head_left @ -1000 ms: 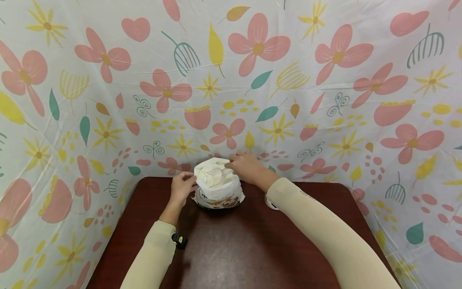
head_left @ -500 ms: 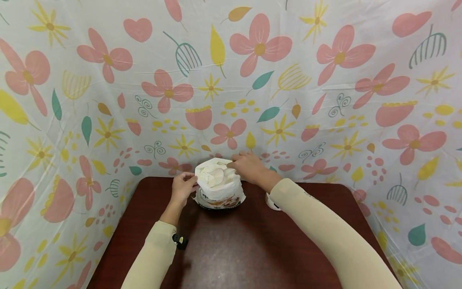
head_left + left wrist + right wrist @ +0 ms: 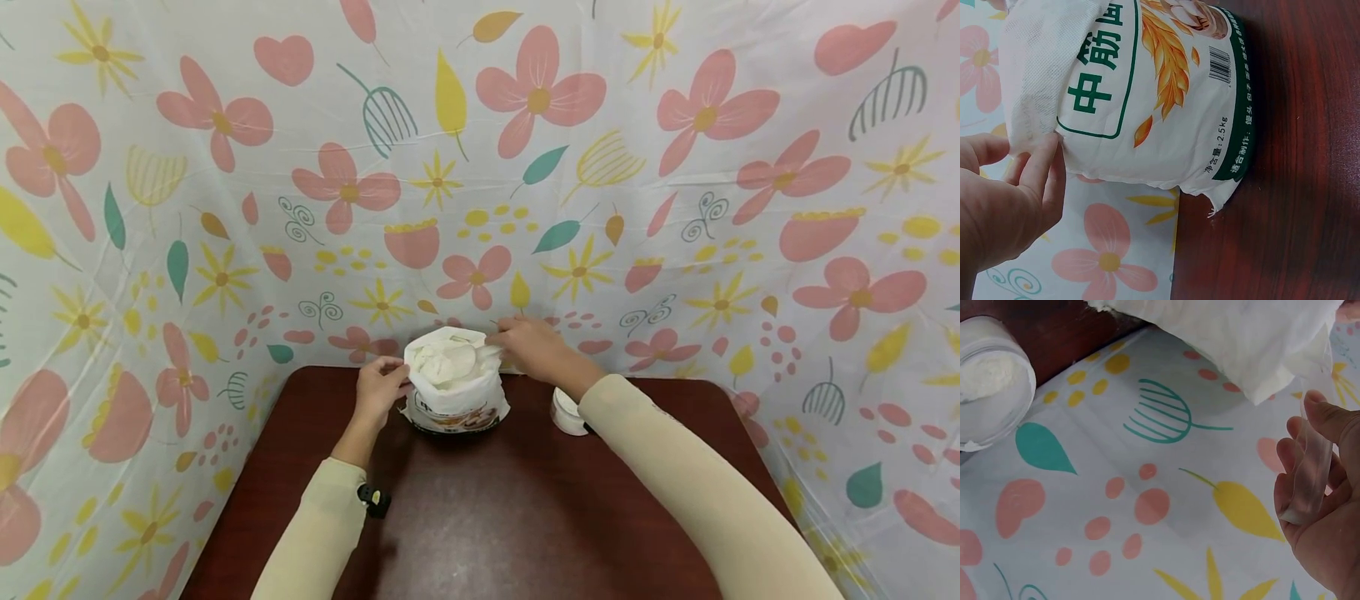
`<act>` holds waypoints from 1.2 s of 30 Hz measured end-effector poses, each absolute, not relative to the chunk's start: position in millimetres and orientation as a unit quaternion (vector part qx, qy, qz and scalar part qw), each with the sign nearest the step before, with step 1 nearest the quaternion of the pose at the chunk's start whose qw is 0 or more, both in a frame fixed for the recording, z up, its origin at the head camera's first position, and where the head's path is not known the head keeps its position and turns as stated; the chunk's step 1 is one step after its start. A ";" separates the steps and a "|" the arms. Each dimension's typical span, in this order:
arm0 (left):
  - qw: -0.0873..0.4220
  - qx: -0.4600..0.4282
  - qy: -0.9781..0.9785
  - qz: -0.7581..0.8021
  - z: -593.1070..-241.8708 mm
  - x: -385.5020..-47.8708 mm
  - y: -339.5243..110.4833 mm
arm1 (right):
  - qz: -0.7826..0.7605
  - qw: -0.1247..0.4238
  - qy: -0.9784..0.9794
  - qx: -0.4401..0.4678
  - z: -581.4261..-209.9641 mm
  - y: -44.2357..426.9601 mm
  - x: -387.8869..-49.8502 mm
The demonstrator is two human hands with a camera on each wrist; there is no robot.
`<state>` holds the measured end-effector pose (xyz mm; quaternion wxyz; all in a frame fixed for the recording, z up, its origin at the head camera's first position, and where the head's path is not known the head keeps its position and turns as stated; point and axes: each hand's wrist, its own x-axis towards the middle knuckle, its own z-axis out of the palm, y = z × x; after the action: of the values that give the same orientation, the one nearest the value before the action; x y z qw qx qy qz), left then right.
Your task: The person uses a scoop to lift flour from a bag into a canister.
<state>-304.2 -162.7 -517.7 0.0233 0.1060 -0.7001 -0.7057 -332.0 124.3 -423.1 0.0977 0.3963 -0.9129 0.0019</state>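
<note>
Toward the back of the dark red table (image 3: 487, 517), against the floral curtain (image 3: 525, 192), I've got the flour bag (image 3: 453, 404) standing upright, mouth open at the top, white flour (image 3: 429, 368) showing inside. Left hand (image 3: 380, 387) first: thumb and fingers pinch the white folded rim at the bag's left side, and the left wrist feed gives me a clean look at that grip, green characters, wheat ears and a barcode printed just beyond it. Over to the right hand (image 3: 532, 346), up at the bag's right rear corner: fingers curled round the handle of a clear plastic scoop (image 3: 1311, 478), thumb laid against it. From the head camera I see the scoop's rounded end within the bag's mouth, among the flour; how full it is, I can't tell. To the right of the bag and apart from it, there's a clear jar (image 3: 567, 423) standing uncovered on the table, near the cream right sleeve (image 3: 675, 467), with white powder inside. I also spot a black wristband (image 3: 363, 494) on the left arm.
</note>
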 end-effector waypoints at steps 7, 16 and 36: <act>0.020 0.107 -0.695 -0.711 -517.8 -306.6 -161.2 | 0.084 0.101 -0.909 0.396 -428.2 139.5 -333.0; 0.021 0.107 -0.692 -0.714 -516.8 -307.3 -161.9 | 0.130 0.091 -0.915 0.371 -435.4 151.1 -333.6; 0.040 0.098 -0.694 -0.712 -519.0 -304.0 -162.4 | 0.236 0.092 -0.930 0.268 -486.3 152.1 -314.0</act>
<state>-304.0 -162.4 -519.0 0.0405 0.0980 -0.6945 -0.7117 -314.0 152.1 -486.3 0.0917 0.2679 -0.9296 0.2360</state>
